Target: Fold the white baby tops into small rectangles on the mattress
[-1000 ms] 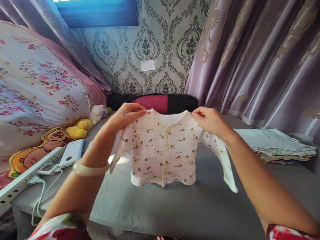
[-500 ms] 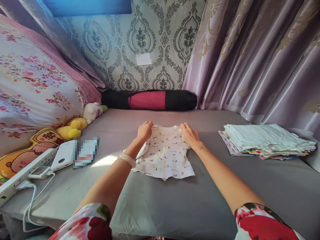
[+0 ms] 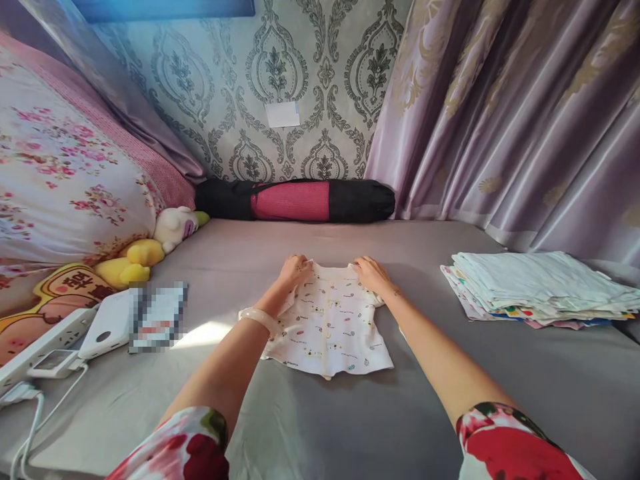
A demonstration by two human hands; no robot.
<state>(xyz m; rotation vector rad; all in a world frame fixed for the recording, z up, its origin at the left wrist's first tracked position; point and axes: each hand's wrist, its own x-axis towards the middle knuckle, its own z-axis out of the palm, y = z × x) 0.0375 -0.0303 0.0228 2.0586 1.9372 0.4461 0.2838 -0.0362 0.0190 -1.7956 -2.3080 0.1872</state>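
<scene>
A small white baby shirt (image 3: 330, 327) with a tiny scattered print lies spread on the grey bed sheet (image 3: 425, 413), its neckline away from me. My left hand (image 3: 295, 272) is closed on its left shoulder beside the collar, with a pale bangle (image 3: 260, 320) on that wrist. At the opposite shoulder my right hand (image 3: 373, 275) has its fingers curled over the fabric. Both fingertips are partly hidden. My hands and forearms cover much of the sleeves, and the hem lies nearest me.
A stack of folded cloths (image 3: 545, 287) lies at the right. On the left are a power strip (image 3: 45, 347), a white power bank (image 3: 110, 323), a blurred-out flat item (image 3: 159, 317) and plush toys (image 3: 125, 263). A black and pink rolled bag (image 3: 295, 200) lies against the wall.
My hands have drawn slightly closer together along the shirt's shoulders. The fabric's top edge is a little narrower between them. The view has shifted slightly.
</scene>
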